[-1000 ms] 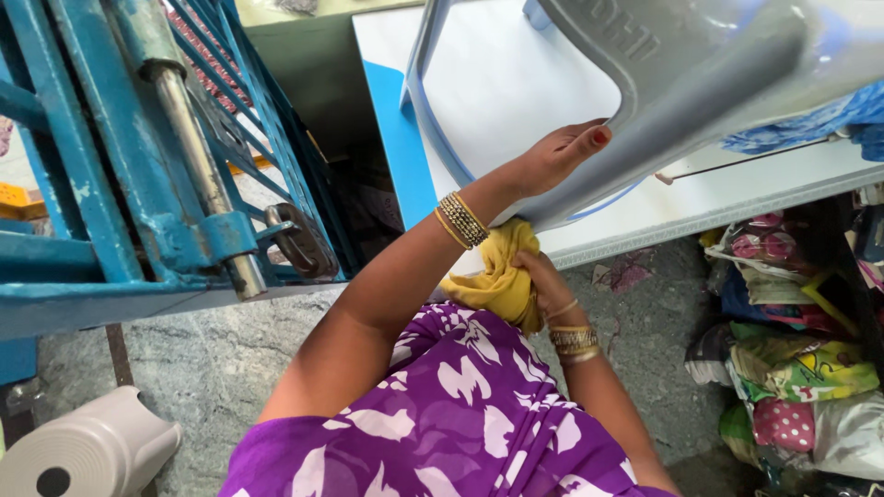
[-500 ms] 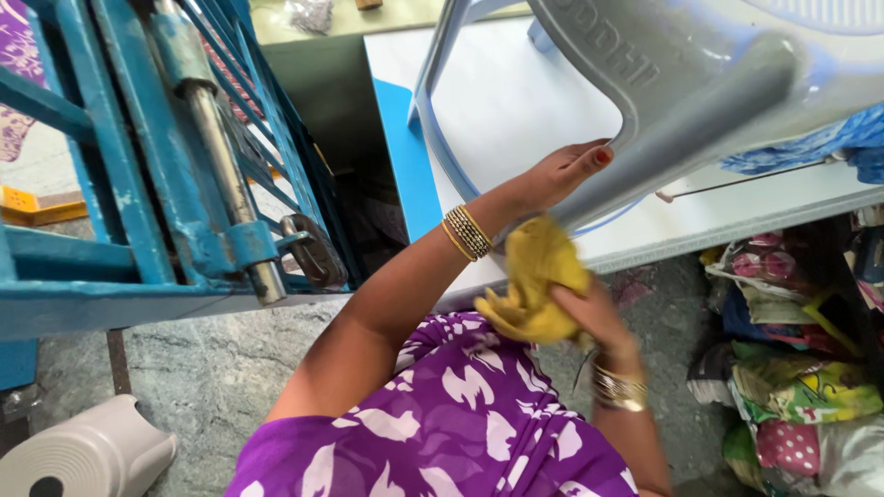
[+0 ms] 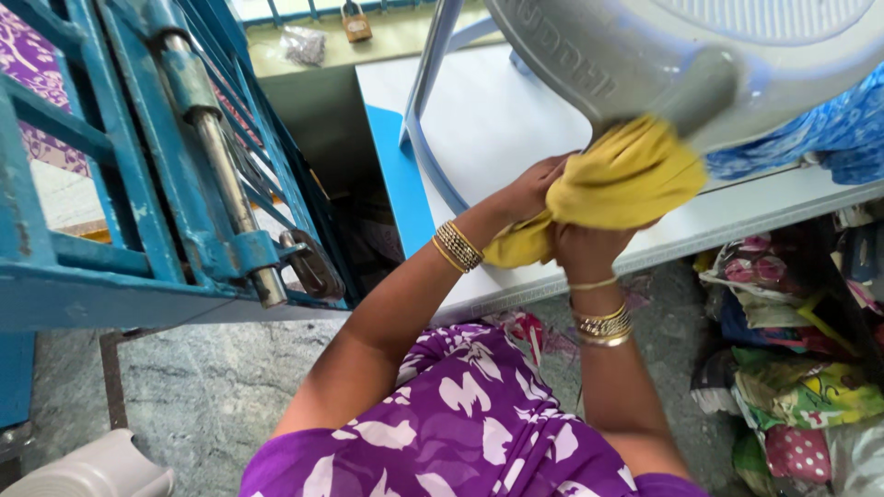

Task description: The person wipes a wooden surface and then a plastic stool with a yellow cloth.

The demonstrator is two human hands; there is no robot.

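The right hand (image 3: 589, 247) clutches a bunched yellow cloth (image 3: 619, 179) pressed against a leg of the overturned grey plastic chair (image 3: 663, 55). The left hand (image 3: 529, 190) grips the same leg just beside the cloth. The chair rests on a white table (image 3: 497, 120); a blue metal gate (image 3: 138, 156) stands left, fabric bundles (image 3: 792, 368) right.

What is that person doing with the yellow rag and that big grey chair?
A person in a purple patterned garment holds a yellow cloth in the right hand, pressed around a leg of the grey plastic chair. The left hand rests beside the cloth. The chair lies tipped over on a white table, next to a blue metal gate.
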